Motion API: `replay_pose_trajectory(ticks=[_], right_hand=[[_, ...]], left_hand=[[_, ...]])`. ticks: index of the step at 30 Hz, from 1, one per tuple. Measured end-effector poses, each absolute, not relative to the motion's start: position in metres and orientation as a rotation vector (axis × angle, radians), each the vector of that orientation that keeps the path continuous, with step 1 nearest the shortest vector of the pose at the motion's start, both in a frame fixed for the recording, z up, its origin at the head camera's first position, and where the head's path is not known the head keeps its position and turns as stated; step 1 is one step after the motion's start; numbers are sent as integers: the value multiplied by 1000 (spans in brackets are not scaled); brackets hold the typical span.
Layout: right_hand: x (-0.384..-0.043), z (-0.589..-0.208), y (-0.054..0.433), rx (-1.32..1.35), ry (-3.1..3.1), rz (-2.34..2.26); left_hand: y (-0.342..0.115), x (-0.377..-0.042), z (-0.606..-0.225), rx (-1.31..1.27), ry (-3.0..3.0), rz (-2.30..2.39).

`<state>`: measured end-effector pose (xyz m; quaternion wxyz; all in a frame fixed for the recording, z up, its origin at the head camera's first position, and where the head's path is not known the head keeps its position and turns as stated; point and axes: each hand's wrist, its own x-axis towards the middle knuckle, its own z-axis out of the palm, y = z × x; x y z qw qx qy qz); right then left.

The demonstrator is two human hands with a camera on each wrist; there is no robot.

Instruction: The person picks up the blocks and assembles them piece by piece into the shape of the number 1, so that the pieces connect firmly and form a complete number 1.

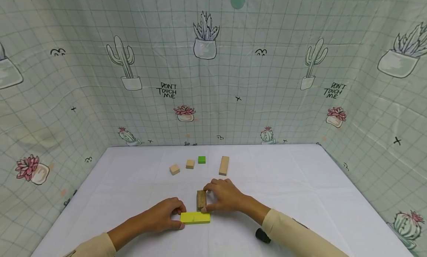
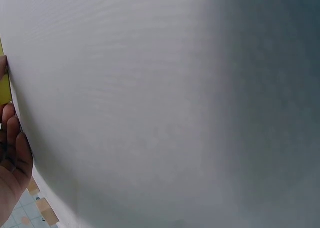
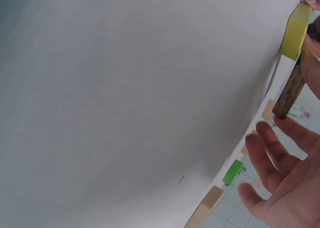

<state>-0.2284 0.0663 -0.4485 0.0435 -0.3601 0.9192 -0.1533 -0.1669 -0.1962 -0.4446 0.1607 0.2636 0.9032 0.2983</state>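
While the hands [image 1: 163, 214] [image 1: 225, 196] pinch them, yellow and brown blocks [image 1: 195, 218] [image 1: 201, 200] lie between.

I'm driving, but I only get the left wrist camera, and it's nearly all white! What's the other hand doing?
Observer: The right hand is holding a dark brown block between its thumb and fingers.
Operator: Cool! Are there any green blocks?
Observer: Yes, one small green block, over on the far part of the table.
Operator: Is anything lying close to that other arm?
Observer: A black thing is right by the right sleeve, but I can't tell what it is.
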Motion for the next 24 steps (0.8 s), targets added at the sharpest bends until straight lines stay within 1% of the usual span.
replay_pose_trajectory(ticks=[24], right_hand=[[-224, -451, 62, -1124, 2826, -404]], left_hand=[[-196, -168, -445, 772, 2580, 862]])
